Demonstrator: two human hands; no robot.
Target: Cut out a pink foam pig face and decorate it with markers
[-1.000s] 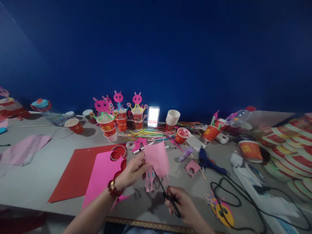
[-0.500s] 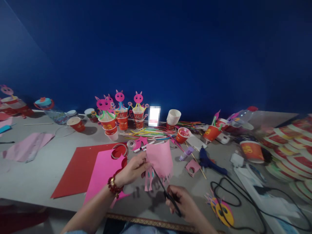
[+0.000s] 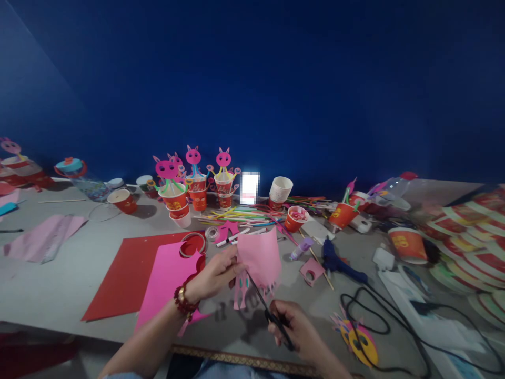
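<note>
My left hand (image 3: 218, 273) pinches a sheet of light pink paper (image 3: 259, 255) by its left edge, above the table. The lower edge of the sheet is cut into strips and curved shapes that hang down. My right hand (image 3: 294, 329) is closed around the handles of black scissors (image 3: 272, 313). Their blades point up and left, and the tips meet the paper close to my left fingertips. Whether the blades are parted is hard to make out. Beneath my left forearm lies bright pink paper (image 3: 168, 273) with a scalloped edge, partly over a red sheet (image 3: 118, 273).
Paper cups with pink animal figures (image 3: 173, 197) stand behind. Coloured sticks (image 3: 236, 215), a cup of pink scraps (image 3: 296, 218) and a purple glue stick (image 3: 302, 248) lie beyond the sheet. To the right are a blue glue gun (image 3: 341, 266), its black cord and a yellow cutout (image 3: 363, 347).
Almost nothing differs. The pink sheet's lower right part has swung very slightly to the right, while both hands and the scissors keep nearly the same place.
</note>
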